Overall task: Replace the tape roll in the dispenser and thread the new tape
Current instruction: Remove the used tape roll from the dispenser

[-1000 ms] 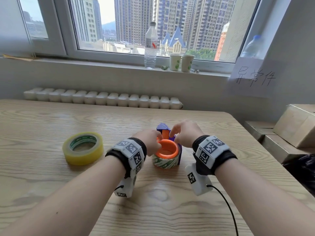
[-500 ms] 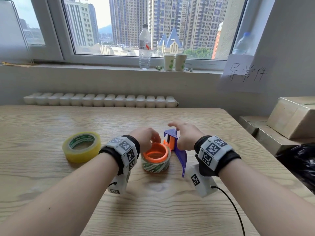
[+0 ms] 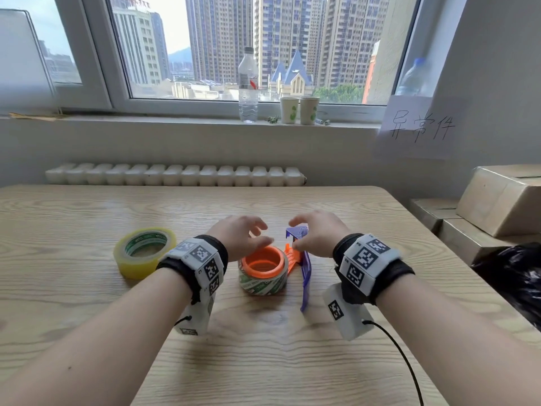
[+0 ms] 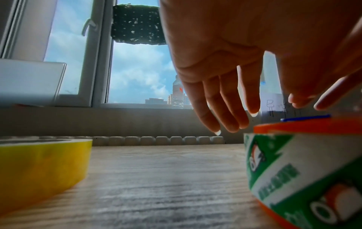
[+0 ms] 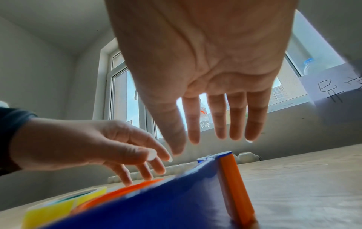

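Observation:
A tape dispenser (image 3: 304, 268) with a blue side plate and an orange hub (image 3: 263, 260) lies on the wooden table (image 3: 263, 361), its side plate swung open to the right. A green-and-white printed tape roll (image 3: 262, 284) sits on the orange hub. My left hand (image 3: 243, 238) hovers just above the hub's left rim, fingers straight and spread, holding nothing. Over the blue plate's far end my right hand (image 3: 317, 235) hangs with relaxed fingers, also empty. In the right wrist view its palm (image 5: 205, 69) faces down above the blue plate (image 5: 176, 193). A yellow tape roll (image 3: 145, 252) lies flat to the left.
A white radiator (image 3: 175, 174) runs along the table's far edge. A water bottle (image 3: 248, 86) and two paper cups (image 3: 298, 109) stand on the windowsill. Cardboard boxes (image 3: 503, 197) and a black bag (image 3: 515, 276) sit off the table's right side.
The blue side plate has swung open to the right, away from the roll. Both hands have let go of the dispenser and lifted, fingers opening.

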The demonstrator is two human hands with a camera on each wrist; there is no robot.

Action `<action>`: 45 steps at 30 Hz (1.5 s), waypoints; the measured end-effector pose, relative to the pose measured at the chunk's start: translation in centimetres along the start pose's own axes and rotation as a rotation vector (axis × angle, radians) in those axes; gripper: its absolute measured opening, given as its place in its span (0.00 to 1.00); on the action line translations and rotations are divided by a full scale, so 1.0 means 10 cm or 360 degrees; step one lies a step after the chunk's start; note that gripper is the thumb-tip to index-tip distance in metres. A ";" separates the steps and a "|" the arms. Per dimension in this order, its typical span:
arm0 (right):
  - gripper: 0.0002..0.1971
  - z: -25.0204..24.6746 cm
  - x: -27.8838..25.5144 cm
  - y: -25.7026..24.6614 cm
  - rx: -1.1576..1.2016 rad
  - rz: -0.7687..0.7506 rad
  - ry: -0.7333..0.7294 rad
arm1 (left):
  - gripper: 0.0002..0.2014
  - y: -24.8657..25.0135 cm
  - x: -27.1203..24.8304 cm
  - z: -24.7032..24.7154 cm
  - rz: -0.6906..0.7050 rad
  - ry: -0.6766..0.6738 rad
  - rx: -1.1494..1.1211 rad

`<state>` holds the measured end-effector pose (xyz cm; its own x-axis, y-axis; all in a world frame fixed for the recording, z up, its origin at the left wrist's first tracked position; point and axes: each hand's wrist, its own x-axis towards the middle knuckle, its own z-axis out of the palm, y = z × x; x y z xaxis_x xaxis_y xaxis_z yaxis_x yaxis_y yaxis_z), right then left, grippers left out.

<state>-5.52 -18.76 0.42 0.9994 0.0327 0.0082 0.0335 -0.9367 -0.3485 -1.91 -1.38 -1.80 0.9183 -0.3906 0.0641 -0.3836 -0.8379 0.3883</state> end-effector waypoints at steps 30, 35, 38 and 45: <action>0.23 0.25 0.24 -0.18 -0.0222 -0.0038 -0.0137 | 0.42 0.05 -0.11 -0.10 0.0083 -0.0161 0.0266; 0.28 0.25 0.25 -0.14 -0.0133 0.0002 -0.0208 | 0.44 0.00 -0.13 -0.06 0.0055 -0.0232 0.0284; 0.26 0.25 0.26 -0.14 -0.0178 0.0007 -0.0115 | 0.43 0.04 -0.13 -0.03 0.0087 -0.0210 0.0293; 0.25 0.23 0.28 -0.09 -0.0299 0.0052 -0.0025 | 0.42 0.12 -0.06 -0.02 0.0132 -0.0165 0.0236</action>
<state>-2.77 -17.00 -1.36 0.9999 0.0055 -0.0155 0.0028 -0.9859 -0.1671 -2.91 -2.11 -1.16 0.8709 -0.4915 -0.0079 -0.4747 -0.8452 0.2456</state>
